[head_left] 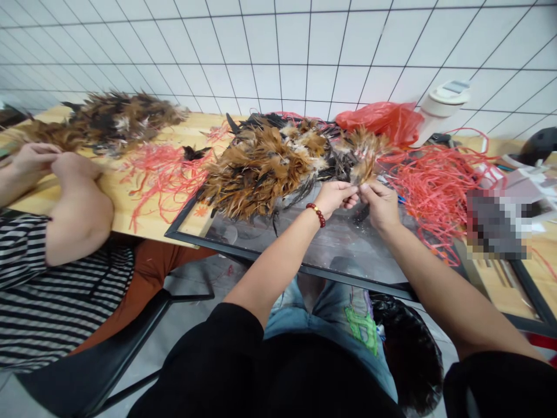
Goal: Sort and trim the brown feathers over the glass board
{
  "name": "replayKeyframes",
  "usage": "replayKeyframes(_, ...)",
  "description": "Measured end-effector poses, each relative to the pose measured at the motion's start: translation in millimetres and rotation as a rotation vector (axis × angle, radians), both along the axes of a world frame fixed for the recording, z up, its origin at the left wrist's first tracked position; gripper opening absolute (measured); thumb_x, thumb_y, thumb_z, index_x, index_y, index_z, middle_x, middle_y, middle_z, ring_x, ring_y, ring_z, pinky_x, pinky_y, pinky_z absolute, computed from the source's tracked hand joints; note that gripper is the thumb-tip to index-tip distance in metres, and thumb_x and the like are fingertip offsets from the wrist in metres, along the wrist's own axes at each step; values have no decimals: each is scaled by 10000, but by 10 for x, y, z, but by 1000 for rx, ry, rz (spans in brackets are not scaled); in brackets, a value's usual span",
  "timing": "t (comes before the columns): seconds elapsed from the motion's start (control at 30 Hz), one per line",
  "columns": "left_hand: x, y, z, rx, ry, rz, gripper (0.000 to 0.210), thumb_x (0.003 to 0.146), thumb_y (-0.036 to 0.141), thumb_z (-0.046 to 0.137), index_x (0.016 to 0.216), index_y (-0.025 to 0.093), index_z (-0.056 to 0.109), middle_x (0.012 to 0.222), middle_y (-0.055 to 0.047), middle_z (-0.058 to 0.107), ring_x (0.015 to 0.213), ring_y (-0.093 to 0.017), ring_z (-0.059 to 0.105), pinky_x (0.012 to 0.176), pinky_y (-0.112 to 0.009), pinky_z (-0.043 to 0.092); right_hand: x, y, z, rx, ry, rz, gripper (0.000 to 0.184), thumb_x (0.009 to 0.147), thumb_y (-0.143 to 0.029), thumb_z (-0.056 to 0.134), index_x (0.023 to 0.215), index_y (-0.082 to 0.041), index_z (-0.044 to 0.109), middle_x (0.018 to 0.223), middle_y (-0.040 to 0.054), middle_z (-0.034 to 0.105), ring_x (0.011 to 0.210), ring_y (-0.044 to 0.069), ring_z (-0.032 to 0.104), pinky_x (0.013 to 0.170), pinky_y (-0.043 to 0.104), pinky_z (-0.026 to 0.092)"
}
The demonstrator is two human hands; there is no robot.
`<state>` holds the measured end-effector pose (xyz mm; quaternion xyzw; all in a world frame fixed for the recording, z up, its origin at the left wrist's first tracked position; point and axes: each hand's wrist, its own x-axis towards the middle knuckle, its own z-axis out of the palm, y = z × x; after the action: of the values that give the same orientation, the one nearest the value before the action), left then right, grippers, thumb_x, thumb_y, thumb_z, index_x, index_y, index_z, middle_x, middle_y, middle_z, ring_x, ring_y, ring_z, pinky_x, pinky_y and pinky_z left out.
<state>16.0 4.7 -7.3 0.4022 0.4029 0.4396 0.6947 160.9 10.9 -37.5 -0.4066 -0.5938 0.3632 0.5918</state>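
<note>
My left hand (334, 197), with a red bead bracelet on the wrist, is closed in a pinch at the base of a small feather bunch (364, 154). Meeting it fingertip to fingertip, my right hand (379, 200) also pinches the lower end of that bunch. The brown and cream feathers fan upward above my fingers. Just left of my hands lies a large heap of brown and black feathers (261, 165). A tangle of pink-red plastic strips (439, 188) spreads to the right of my right hand. Whether a strip is between my fingers is too small to tell.
A dark-framed glassy panel (278, 247) lies on the wooden table. Behind stand a red plastic bag (383, 121) and a white lidded cup (439, 110) near the tiled wall. At left, a person in a striped shirt (65, 290) sits by another feather pile (126, 119). A black-lined bin (409, 354) stands below.
</note>
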Motion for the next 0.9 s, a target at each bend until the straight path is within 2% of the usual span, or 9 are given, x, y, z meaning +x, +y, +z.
replayKeyframes(0.27, 26, -16, 7, -9, 28, -12, 204, 928, 107, 602, 725, 91, 602, 586, 25, 623, 497, -39, 566, 600, -217, 465, 18, 39, -39, -29, 14, -6, 433, 740, -532, 793, 559, -189, 602, 557, -43, 431, 557, 91, 376, 566, 265, 312)
replayKeyframes(0.4, 34, -11, 12, -2, 74, 17, 229, 880, 169, 695, 689, 96, 592, 560, 27, 606, 484, -37, 546, 597, -215, 467, -16, -1, 27, -95, 19, 29, 466, 692, -611, 796, 586, -202, 598, 540, -44, 441, 540, 99, 384, 548, 269, 326)
replayKeyframes(0.5, 48, -5, 0, 38, 159, 44, 254, 875, 180, 702, 662, 99, 590, 545, 29, 596, 470, -34, 533, 572, -203, 454, -45, -22, 50, -130, 36, 78, 475, 619, -633, 833, 698, -210, 633, 591, -38, 519, 564, 112, 448, 563, 273, 382)
replayKeyframes(0.57, 60, -3, -18, 79, 244, 32, 256, 892, 146, 668, 650, 100, 596, 537, 27, 594, 460, -34, 529, 555, -196, 443, -56, -14, 35, -129, 43, 63, 491, 581, -615, 860, 746, -210, 637, 644, -32, 568, 591, 116, 485, 573, 274, 408)
replayKeyframes(0.67, 78, 0, -51, 131, 313, -12, 261, 904, 108, 626, 644, 102, 605, 538, 24, 598, 461, -36, 540, 548, -193, 444, -53, 26, -5, -151, 79, 2, 486, 571, -582, 874, 711, -204, 603, 595, -51, 519, 531, 88, 412, 513, 256, 348)
replayKeyframes(0.73, 84, 5, -71, 143, 291, -10, 234, 896, 86, 620, 663, 101, 615, 545, 27, 599, 469, -37, 546, 556, -196, 453, -44, 55, -18, -172, 144, -18, 488, 573, -568, 878, 688, -205, 573, 548, -67, 463, 483, 67, 342, 472, 249, 290)
replayKeyframes(0.83, 83, 13, -87, 132, 164, 41, 65, 822, 29, 687, 811, 91, 672, 596, 40, 627, 515, -35, 566, 608, -205, 480, -24, 89, -12, -182, 235, -14, 503, 588, -571, 876, 697, -212, 540, 535, -74, 439, 453, 59, 332, 441, 241, 267)
replayKeyframes(0.9, 78, 12, -84, 106, 78, 77, 183, 765, 10, 742, 922, 87, 690, 644, 37, 653, 550, -39, 581, 647, -222, 496, -10, 103, -3, -179, 250, -21, 521, 607, -588, 863, 685, -218, 505, 536, -72, 432, 449, 60, 347, 433, 236, 270)
